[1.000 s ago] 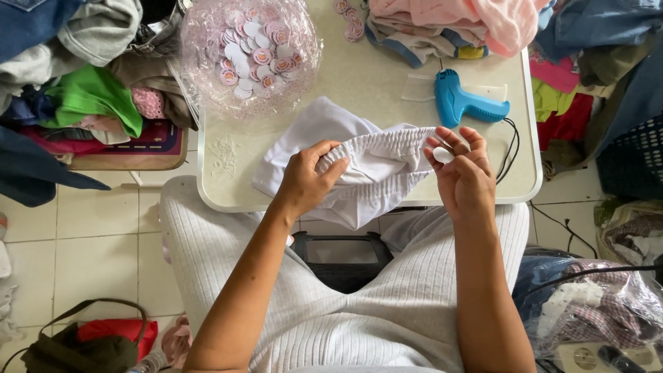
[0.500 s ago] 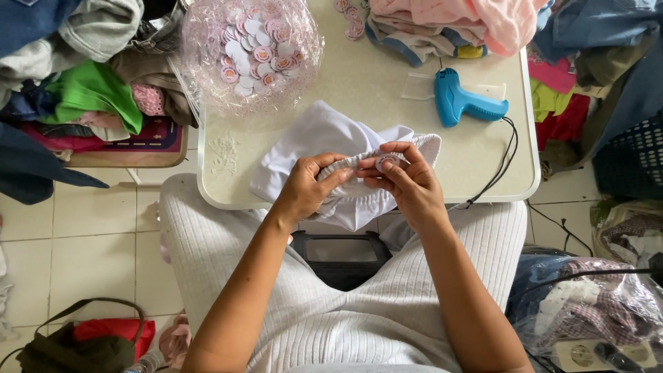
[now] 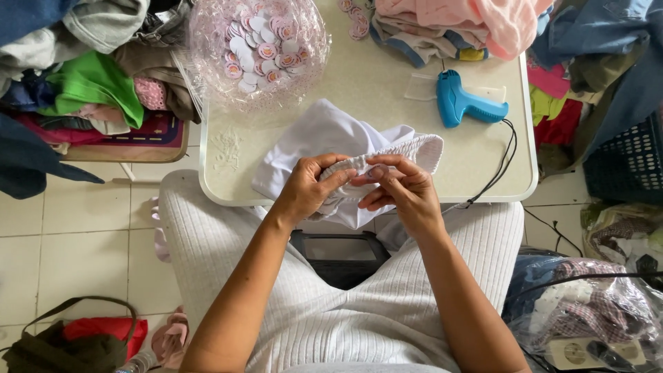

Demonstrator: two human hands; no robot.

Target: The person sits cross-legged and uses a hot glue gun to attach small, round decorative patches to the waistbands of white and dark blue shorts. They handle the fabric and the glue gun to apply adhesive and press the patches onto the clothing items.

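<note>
A seated person works a white garment (image 3: 331,145) at the near edge of a pale worktop (image 3: 373,90), seen from above. The left hand (image 3: 307,186) has its fingers closed around the garment's ribbed band, thumb on top; the right hand (image 3: 400,190) pinches the same band between thumb and fingertips just beside the left, with a small round tag apparently pressed under the thumb, though it is too small to tell for sure. The rest of the garment lies bunched on the worktop behind the hands and spills over the near edge toward the lap. A blue tagging gun (image 3: 463,103) rests to the far right of the garment, its black cord (image 3: 501,166) trailing off the right near corner. A clear plastic bag of round pink and white tags (image 3: 259,45) sits at the far left of the worktop. Folded pink clothing (image 3: 463,21) is heaped at the far edge, and further piles of clothes (image 3: 90,76) crowd a stand on the left.
</note>
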